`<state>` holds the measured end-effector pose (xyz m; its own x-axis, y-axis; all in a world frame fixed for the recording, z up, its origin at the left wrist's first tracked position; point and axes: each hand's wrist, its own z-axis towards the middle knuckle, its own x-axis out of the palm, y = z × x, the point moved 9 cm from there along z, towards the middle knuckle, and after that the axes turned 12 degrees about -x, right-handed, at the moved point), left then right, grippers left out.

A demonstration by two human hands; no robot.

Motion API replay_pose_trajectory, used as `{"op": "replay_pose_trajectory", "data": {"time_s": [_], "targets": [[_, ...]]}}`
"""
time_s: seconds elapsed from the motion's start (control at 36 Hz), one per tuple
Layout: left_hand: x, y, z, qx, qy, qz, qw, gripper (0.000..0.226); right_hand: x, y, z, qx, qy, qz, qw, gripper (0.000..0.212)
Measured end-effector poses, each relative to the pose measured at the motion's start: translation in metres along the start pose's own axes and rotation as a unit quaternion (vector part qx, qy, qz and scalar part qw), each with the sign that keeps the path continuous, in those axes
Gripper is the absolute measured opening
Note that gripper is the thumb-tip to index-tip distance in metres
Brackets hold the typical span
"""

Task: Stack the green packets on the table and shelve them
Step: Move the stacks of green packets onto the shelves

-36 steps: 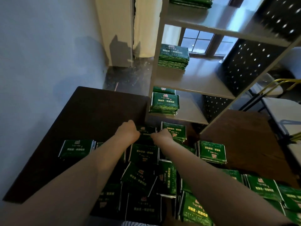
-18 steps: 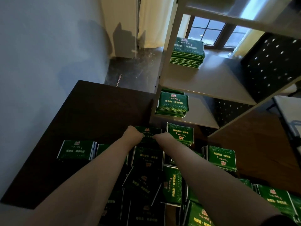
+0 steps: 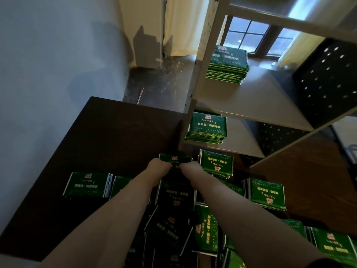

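Head view, looking down along two bare forearms: the left hand [image 3: 161, 166] and the right hand [image 3: 190, 168] meet at the far side of the heap, each clamped on one side of a small bundle [image 3: 174, 159] of green packets. The backs of the hands face up and the fingers curl away round the bundle's edges. I can't see the fingertips, but both grips look closed and firm. Squeezing from left and right like that is, I'd judge, a way of squaring the edges so the bundle holds together as one block for the trip to the shelves. Whether it rests on the dark surface [image 3: 116, 132] or is lifted just clear of it, I cannot tell.

Both arms are stretched nearly straight and converge, wrists close together. That puts the bundle near the corner of the surface, just beside the post of the shelf unit [image 3: 251, 105]. It is a sensible spot, since the lower shelf is right ahead. One neat stack [image 3: 207, 126] already lies on that lower shelf and a taller pile [image 3: 228, 64] sits on the shelf above, both pushed toward the near left corner, within easy reach from here.

Plenty is left to do. Loose packets [image 3: 174, 225] lie overlapping and askew under the forearms, with a few tidier ones off to the left [image 3: 87, 184] and right [image 3: 267, 194].
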<state>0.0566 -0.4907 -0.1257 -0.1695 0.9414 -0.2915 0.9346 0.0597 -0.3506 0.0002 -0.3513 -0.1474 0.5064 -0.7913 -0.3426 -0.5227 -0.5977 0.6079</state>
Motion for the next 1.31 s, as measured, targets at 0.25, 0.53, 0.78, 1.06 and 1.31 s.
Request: {"op": "replay_pose_trajectory", "data": {"time_s": [0.25,0.53,0.78,1.06,1.31], "targets": [[0.001,0.0,0.0,-0.044,0.032,-0.062,0.997,0.047,0.006,-0.002,-0.001,0.011,-0.003,-0.006,1.0,0.033],[-0.007,-0.006,-0.005,-0.025,0.044,-0.086,0.995,0.034,0.012,0.011,-0.004,-0.005,0.005,0.034,0.999,0.042],[-0.035,-0.008,-0.008,-0.02,0.045,-0.1,0.994,0.019,0.029,0.028,-0.024,0.003,0.017,0.083,0.996,0.044],[-0.079,0.012,-0.036,-0.069,0.101,-0.128,0.984,0.045,0.055,0.057,-0.05,-0.03,0.082,0.191,0.978,0.034],[-0.056,0.005,-0.071,-0.024,0.141,-0.154,0.978,0.029,0.011,0.058,-0.082,-0.048,0.057,0.181,0.981,0.015]]}}
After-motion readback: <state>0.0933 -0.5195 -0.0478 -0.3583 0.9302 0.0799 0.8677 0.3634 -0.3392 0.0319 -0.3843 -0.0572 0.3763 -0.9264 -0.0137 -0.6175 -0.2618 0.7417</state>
